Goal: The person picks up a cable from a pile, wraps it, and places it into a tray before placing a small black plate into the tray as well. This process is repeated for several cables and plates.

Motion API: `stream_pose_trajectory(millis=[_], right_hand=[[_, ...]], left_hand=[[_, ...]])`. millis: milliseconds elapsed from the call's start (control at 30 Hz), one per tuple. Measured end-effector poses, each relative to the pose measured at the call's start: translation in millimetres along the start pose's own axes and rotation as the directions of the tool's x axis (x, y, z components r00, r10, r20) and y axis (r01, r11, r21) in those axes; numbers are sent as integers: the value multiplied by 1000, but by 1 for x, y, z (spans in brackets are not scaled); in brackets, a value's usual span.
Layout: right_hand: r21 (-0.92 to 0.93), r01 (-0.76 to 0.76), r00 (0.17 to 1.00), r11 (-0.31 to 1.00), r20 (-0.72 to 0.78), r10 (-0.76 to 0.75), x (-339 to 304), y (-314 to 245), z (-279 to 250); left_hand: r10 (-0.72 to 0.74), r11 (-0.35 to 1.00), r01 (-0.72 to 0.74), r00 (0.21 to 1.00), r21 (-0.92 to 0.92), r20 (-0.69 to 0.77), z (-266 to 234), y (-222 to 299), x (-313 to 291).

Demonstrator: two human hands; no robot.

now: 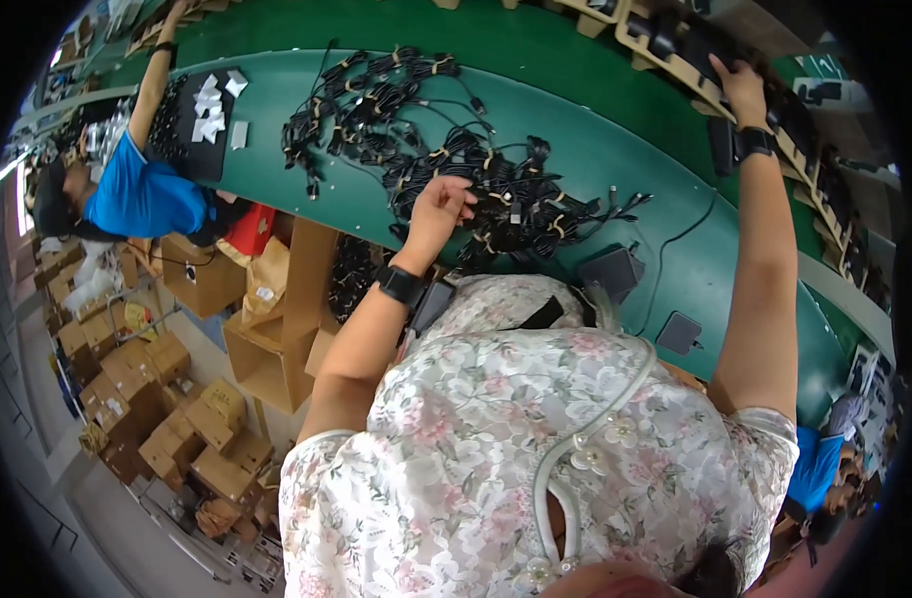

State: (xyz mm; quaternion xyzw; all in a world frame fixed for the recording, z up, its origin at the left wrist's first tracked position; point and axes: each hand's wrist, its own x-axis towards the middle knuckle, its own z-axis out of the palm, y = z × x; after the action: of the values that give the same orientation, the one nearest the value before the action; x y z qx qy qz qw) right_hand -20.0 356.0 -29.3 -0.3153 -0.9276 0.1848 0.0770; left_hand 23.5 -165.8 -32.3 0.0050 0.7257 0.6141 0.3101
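Over the pile of bundled black cables (456,169) on the green table is my left hand (441,214), its fingers curled together; whatever they may hold is too small to make out. Thin ties wrap the bundles. My right hand (741,92) reaches far right to the beige tray (680,72) of black devices, thumb and fingers apart at its edge. No object shows in its grasp. A black box-shaped device (722,147) sits beside my right wrist. Nearer my body lie a black adapter (611,271) and a smaller dark adapter (680,333).
More trays of black devices run along the far right of the green table (575,120). A co-worker in a blue shirt (147,199) reaches across at the left, near a black mat (199,149) with white pieces. Cardboard boxes (217,439) crowd the floor at lower left.
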Motion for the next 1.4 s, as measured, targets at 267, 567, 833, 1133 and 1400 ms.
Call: stream_pose_trajectory(millis=[267, 567, 833, 1133, 1400], right_hand=[[281, 150, 956, 948, -285, -67, -148, -38, 63], [607, -127, 984, 785, 176, 23, -307, -41, 69], [636, -236, 942, 735, 335, 12, -326, -56, 64], [555, 355, 931, 753, -133, -341, -280, -158, 38], [642, 246, 917, 726, 88, -388, -268, -171, 27]], left_hand=[[717, 490, -444, 695, 750, -58, -30, 4, 96], [700, -63, -227, 684, 972, 205, -57, 12, 207], [344, -91, -183, 916, 979, 204, -26, -6, 195], [561, -32, -696, 582, 718, 589, 23, 44, 92], [581, 474, -748, 662, 463, 474, 47, 62, 43]])
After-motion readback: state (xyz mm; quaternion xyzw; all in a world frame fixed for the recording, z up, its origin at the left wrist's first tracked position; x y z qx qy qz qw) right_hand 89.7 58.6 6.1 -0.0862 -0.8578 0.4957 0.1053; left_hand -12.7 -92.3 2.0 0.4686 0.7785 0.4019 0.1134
